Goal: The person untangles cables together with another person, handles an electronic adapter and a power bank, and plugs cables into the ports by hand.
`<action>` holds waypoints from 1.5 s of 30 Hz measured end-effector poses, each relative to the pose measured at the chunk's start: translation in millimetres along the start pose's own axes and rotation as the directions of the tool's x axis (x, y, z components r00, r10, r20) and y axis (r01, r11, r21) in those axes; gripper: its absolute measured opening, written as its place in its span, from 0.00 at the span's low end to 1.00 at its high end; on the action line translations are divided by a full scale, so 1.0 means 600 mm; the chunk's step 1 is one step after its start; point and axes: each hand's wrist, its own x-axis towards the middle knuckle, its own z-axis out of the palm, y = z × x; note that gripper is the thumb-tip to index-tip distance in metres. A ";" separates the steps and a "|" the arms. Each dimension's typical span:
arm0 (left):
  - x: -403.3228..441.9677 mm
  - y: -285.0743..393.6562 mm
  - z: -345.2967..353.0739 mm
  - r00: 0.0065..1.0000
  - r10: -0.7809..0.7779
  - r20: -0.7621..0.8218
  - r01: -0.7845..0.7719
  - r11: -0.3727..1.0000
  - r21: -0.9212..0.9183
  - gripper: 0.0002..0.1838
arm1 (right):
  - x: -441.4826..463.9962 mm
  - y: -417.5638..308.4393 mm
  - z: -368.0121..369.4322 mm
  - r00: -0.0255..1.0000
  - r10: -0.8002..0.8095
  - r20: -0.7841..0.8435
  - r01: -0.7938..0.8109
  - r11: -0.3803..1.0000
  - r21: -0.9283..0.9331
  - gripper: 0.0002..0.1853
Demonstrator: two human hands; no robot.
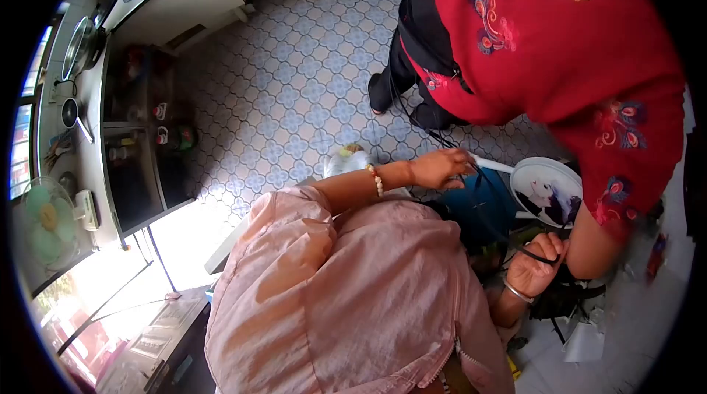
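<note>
My left hand (pixel 443 169), with a beaded bracelet at its wrist, is closed on a thin black cord (pixel 482 210) near a white tube. The cord runs down to my right hand (pixel 535 264), which wears a silver bangle and has its fingers curled round it. Between and beyond my hands is a round white-rimmed object (pixel 549 191) with a printed picture, partly covered by a co-worker's arm. A blue object (pixel 482 202), perhaps a bucket, lies below my left hand.
A co-worker in a red embroidered top (pixel 545 48) leans in close at the right. Dark-shod feet stand on the patterned tile floor (pixel 294 85). To the left are a counter with shelves, a pan (pixel 71 112) and a green fan (pixel 50 221). A plastic bag (pixel 346 162) lies beyond my left forearm.
</note>
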 end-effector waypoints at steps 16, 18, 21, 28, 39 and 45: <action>-0.006 0.108 -0.089 0.871 -0.484 -0.087 0.267 0.613 -0.743 0.16 | -0.072 -0.066 -0.090 0.966 -0.247 -0.072 0.178 0.846 -0.503 0.26; -0.004 0.118 -0.111 0.852 -0.504 -0.142 0.272 0.656 -0.704 0.16 | -0.107 -0.100 -0.136 0.952 -0.277 -0.127 0.158 0.806 -0.571 0.25; 0.000 0.147 -0.132 0.839 -0.505 -0.205 0.260 0.702 -0.663 0.16 | -0.140 -0.118 -0.198 0.917 -0.334 -0.217 0.112 0.738 -0.665 0.22; -0.007 0.200 -0.202 0.857 -0.421 -0.298 0.114 0.718 -0.687 0.16 | -0.155 -0.130 -0.436 0.794 -0.291 -0.534 0.081 0.921 -0.381 0.20; 0.003 0.218 -0.233 0.841 -0.464 -0.277 0.091 0.628 -0.773 0.15 | -0.045 -0.171 -0.647 0.519 -0.322 -0.791 0.528 0.849 0.001 0.12; -0.008 0.208 -0.264 0.812 -0.517 -0.270 0.138 0.620 -0.772 0.15 | -0.041 -0.168 -0.587 0.469 -0.571 -0.674 0.664 0.731 -0.157 0.18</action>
